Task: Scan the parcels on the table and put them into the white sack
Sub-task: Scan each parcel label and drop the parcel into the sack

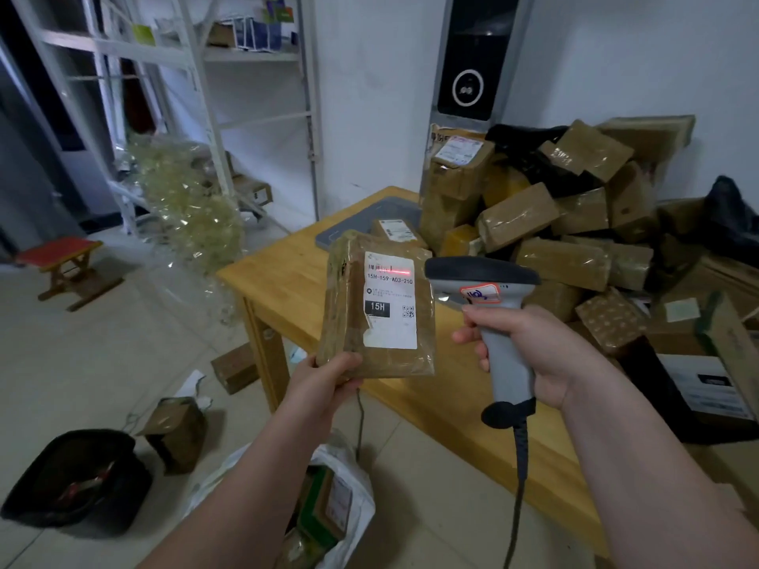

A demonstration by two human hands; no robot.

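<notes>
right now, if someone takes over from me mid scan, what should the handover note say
Left hand: grips the parcel by its lower corner, label toward the scanner.
Right hand: grips the scanner; its red line lies across the barcode.
White sack: open on the floor below the arms, beside the table.
Done: a few sacked parcels show inside.
Left: drop this parcel in, then scan and sack the pile on the table.
</notes>
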